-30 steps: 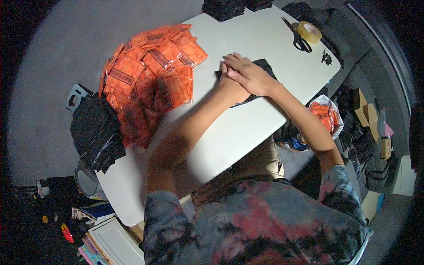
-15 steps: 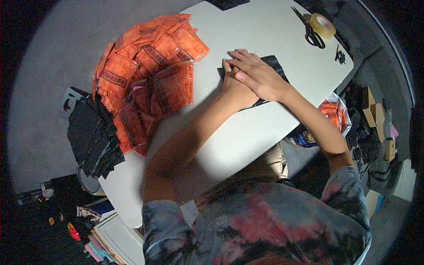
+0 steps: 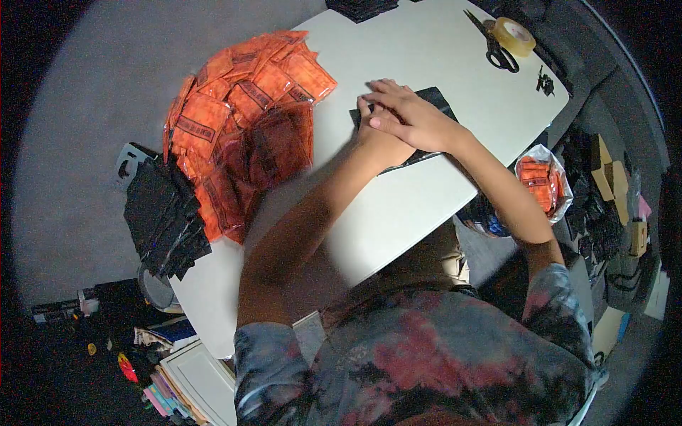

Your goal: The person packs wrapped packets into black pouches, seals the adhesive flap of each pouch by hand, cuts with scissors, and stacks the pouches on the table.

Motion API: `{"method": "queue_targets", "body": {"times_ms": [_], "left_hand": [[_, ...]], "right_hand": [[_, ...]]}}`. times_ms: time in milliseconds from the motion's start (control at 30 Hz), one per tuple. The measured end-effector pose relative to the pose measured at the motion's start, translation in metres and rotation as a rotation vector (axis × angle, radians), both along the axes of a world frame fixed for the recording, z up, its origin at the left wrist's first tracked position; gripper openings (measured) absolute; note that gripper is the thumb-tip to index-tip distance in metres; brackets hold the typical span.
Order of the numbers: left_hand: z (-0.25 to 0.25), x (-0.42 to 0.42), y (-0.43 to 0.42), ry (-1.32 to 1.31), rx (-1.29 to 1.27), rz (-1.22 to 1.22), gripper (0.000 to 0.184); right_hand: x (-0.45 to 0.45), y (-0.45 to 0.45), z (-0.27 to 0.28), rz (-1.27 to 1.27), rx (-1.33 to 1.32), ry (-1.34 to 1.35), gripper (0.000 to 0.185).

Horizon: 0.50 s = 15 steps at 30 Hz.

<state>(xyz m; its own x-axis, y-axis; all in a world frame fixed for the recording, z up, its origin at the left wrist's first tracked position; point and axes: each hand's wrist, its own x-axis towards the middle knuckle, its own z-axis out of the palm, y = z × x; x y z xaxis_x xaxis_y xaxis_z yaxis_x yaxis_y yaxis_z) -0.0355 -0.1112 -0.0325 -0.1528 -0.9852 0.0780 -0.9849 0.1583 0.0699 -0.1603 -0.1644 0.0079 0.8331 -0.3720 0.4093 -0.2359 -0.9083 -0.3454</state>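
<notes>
A flat black packet [image 3: 442, 101] lies on the white table under both of my hands. My left hand [image 3: 384, 144] is pressed flat on it, its fingers partly covered. Across the back of that hand rests my right hand [image 3: 425, 126], with fingers stretched out and overlapping the left fingers. Neither hand grips anything. The packet's far corner and near edge stick out around the hands; its middle is hidden. Left of the hands, a large spread of orange packets [image 3: 197, 130] with dark labels is heaped on the table.
A stack of black packets [image 3: 162, 213] sits at the table's left edge. Scissors [image 3: 500, 55], a tape roll [image 3: 514, 37] and small black scraps [image 3: 545, 82] lie at the far right. Below the right edge, a bag [image 3: 541, 186] holds orange packets. More black packets [image 3: 361, 7] lie at the far edge.
The view has shifted slightly, so the table items sit a little differently in frame. Both hands stay stacked on the black packet, the right hand moved slightly leftward over the left.
</notes>
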Motion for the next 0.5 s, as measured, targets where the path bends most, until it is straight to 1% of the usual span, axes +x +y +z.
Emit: {"method": "queue_targets", "body": {"times_ms": [67, 100, 133, 167, 233, 267, 367, 433, 467, 500], "left_hand": [[-0.01, 0.008, -0.004, 0.009, -0.014, -0.024, 0.081], [-0.033, 0.017, -0.009, 0.125, -0.211, -0.116, 0.08], [-0.05, 0.021, -0.007, 0.245, -0.399, -0.204, 0.079], [-0.021, 0.009, -0.001, 0.049, -0.226, 0.001, 0.077], [-0.004, -0.004, 0.006, 0.114, -0.203, 0.086, 0.074], [0.006, -0.007, 0.008, 0.072, -0.143, 0.101, 0.069], [0.003, -0.004, 0.007, 0.069, -0.169, 0.084, 0.068], [0.007, 0.004, 0.01, 0.055, -0.155, 0.107, 0.068], [0.006, -0.005, 0.008, 0.072, -0.134, 0.103, 0.068], [0.005, -0.007, 0.007, 0.085, -0.179, 0.103, 0.069]], "right_hand": [[-0.003, 0.01, 0.016, 0.018, -0.065, -0.195, 0.04], [-0.009, 0.037, 0.048, 0.113, -0.048, -0.331, 0.038], [-0.019, 0.071, 0.083, 0.214, -0.011, -0.44, 0.026], [-0.037, 0.098, 0.108, 0.358, 0.008, -0.476, 0.022], [-0.064, 0.14, 0.135, 0.301, 0.02, -0.477, 0.018], [-0.077, 0.16, 0.148, 0.254, 0.014, -0.481, 0.015], [-0.093, 0.198, 0.177, 0.163, -0.037, -0.501, 0.008], [-0.083, 0.202, 0.179, 0.133, -0.075, -0.518, 0.008], [-0.076, 0.206, 0.178, 0.142, -0.081, -0.56, 0.008], [-0.076, 0.204, 0.178, 0.175, -0.072, -0.58, 0.008]]}}
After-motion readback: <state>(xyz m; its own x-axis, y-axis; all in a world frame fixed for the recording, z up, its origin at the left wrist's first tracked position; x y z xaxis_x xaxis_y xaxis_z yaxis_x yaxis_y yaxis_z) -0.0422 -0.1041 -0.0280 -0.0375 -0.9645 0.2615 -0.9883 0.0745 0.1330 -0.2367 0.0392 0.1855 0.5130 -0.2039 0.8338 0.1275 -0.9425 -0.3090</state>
